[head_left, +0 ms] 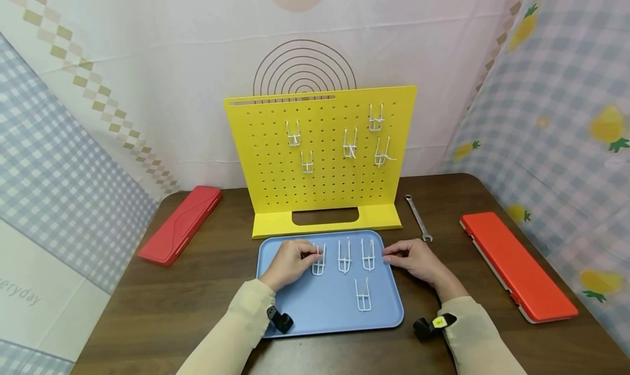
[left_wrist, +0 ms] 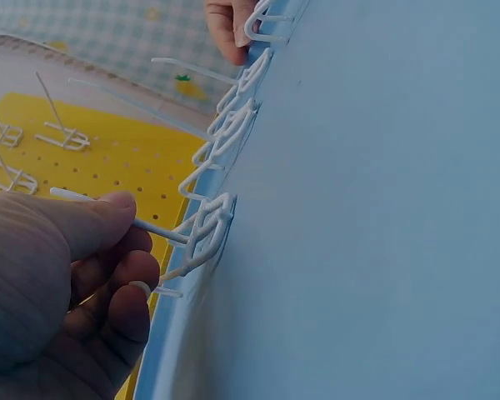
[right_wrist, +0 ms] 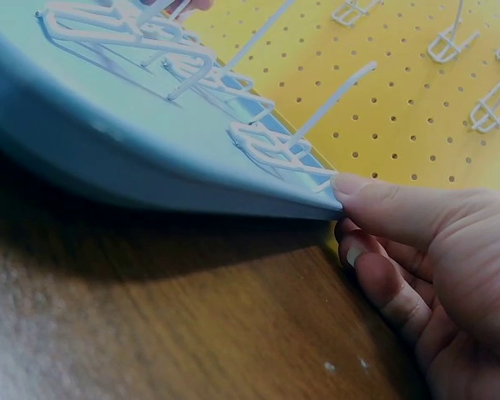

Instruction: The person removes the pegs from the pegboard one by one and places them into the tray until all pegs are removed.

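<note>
A blue tray [head_left: 315, 309] lies on the table, bearing several white wire pegboard hooks. My left hand [head_left: 290, 263] pinches the upright prong of the leftmost hook [left_wrist: 204, 232] between thumb and fingers; its wire base appears to touch the tray. At the tray's right rim, my right hand [right_wrist: 450, 258] grips the edge with the thumb on top and fingers beneath. Beside that thumb sits another hook [right_wrist: 271, 148]. Between the hands stands a third hook [head_left: 344, 257], and one more hook [head_left: 363, 297] lies nearer the front.
Behind the tray stands a yellow pegboard [head_left: 325, 173] with several white hooks hung on it. A wrench [head_left: 418, 217] lies right of its base. A red case [head_left: 182, 224] is at the left, an orange-red case [head_left: 517, 265] at the right.
</note>
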Motion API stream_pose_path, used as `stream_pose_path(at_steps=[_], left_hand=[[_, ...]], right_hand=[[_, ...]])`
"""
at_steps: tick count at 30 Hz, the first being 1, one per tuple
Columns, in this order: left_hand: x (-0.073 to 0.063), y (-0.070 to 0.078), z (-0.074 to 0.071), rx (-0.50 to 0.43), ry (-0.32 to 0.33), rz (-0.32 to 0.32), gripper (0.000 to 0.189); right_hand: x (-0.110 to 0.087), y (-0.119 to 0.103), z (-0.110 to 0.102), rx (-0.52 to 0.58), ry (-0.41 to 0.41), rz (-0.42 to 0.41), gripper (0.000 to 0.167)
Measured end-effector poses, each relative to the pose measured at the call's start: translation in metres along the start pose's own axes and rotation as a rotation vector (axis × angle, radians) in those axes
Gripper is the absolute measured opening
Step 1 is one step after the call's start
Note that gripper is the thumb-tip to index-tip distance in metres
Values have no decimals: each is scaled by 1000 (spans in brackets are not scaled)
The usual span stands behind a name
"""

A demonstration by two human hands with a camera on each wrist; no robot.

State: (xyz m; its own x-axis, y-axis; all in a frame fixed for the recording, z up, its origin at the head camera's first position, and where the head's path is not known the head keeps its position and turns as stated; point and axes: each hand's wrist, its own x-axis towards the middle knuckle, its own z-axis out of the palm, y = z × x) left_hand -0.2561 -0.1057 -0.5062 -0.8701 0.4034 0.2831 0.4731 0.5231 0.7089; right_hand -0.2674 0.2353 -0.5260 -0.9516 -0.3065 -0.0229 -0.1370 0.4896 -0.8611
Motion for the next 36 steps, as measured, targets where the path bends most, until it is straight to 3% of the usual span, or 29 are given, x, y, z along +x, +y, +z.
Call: stream_pose_path(at_steps=[5, 12, 16, 23, 27, 31, 36], left_hand=[[0, 0, 0, 8, -4, -6, 12], [-1, -1, 0, -1, -16, -28, 11], [-1, -2, 0, 5, -29, -40, 11], [0, 6, -17, 24, -14, -32, 19], [9, 25, -38, -1, 43, 8, 20], [27, 57, -55, -19, 93, 57, 17], [65, 97, -51, -34, 101, 164, 26]], right_hand=[[1, 3, 0, 8, 3, -1, 22], [-11, -27, -1, -7, -3, 8, 18], [-11, -29, -2, 9, -4, 5, 18], [0, -1, 1, -15, 2, 22, 20], [3, 2, 1, -20, 6, 26, 21], [3, 3, 1, -35, 6, 30, 20], [2, 2, 2, -36, 19, 33, 19]])
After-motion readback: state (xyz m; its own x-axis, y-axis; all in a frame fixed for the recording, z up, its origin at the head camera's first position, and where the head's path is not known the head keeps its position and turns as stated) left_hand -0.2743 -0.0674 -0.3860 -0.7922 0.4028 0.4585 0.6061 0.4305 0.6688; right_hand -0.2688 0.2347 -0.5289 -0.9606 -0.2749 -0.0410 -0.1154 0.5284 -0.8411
